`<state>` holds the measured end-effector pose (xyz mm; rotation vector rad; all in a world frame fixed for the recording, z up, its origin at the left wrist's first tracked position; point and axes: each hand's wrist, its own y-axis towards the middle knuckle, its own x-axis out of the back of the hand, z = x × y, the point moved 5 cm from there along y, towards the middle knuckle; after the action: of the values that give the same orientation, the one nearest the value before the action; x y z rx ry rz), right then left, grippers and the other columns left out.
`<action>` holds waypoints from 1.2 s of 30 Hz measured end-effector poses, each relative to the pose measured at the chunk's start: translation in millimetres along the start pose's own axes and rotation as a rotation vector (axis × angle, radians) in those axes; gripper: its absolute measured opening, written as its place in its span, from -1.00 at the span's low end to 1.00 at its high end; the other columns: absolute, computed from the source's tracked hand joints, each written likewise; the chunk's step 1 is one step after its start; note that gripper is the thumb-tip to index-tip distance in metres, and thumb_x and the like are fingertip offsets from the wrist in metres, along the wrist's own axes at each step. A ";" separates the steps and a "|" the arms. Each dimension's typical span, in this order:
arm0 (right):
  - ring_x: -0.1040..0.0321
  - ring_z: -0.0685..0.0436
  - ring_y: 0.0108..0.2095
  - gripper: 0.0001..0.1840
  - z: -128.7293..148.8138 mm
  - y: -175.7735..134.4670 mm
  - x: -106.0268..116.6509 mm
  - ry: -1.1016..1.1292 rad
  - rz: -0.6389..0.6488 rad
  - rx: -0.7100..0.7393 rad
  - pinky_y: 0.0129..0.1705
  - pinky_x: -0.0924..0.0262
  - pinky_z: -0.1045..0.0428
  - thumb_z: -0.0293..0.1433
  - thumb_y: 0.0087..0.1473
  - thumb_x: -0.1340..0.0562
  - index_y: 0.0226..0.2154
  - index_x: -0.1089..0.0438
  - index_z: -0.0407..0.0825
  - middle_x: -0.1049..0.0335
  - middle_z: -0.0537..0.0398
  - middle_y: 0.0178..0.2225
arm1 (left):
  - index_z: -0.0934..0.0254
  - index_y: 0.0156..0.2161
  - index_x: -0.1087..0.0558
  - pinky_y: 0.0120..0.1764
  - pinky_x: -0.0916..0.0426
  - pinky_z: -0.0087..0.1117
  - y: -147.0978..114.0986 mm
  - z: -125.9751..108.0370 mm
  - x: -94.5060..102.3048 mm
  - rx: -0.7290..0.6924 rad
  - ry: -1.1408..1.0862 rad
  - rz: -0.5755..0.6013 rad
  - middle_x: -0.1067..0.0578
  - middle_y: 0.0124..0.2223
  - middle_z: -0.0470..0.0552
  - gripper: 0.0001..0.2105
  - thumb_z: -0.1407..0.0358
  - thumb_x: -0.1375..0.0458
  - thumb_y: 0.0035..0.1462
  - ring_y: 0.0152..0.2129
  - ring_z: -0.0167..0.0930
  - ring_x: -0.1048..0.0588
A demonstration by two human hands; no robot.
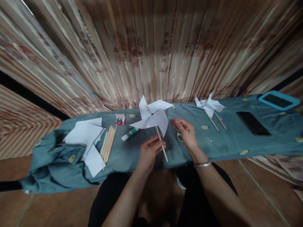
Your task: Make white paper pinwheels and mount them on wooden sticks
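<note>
A white paper pinwheel point(155, 117) on a wooden stick stands up over the middle of the cloth, a small silver pin head at its centre. My left hand point(151, 148) is closed around the stick below the blades. To the right of the blades, my right hand point(186, 130) is raised with its thumb and fingertips together; whether anything lies between them is hidden. Partly under that hand shows a rounded, yellow-rimmed dark thing point(179, 136), its kind unclear. A glue stick point(129, 134) lies left of the pinwheel.
Behind the glue stick is a small open box of pins point(120, 119). Wooden sticks point(109, 143) and white paper pieces point(81, 134) lie left. Finished pinwheels point(209, 105), a black phone point(253, 123) and a blue-framed device point(278, 100) lie right. A striped curtain point(151, 56) hangs behind.
</note>
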<state>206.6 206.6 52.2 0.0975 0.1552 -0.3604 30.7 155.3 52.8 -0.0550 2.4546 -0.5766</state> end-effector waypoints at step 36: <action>-0.23 0.00 -0.55 -0.57 -4.5 -6.2 -10.0 -0.142 0.251 -0.125 -0.45 -0.16 0.05 0.01 -0.18 -0.39 -0.60 -0.43 -0.01 -0.37 0.17 -0.62 | 0.28 -0.39 -0.65 -0.22 -0.37 -0.39 45.4 25.3 0.4 -0.073 0.246 0.052 -0.61 -0.38 0.00 -0.73 0.33 -0.45 -0.35 -0.41 -0.40 -0.50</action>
<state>194.5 204.7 48.9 -0.0328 0.0235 -0.1055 49.2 186.3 15.5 0.0536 2.7069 -0.4960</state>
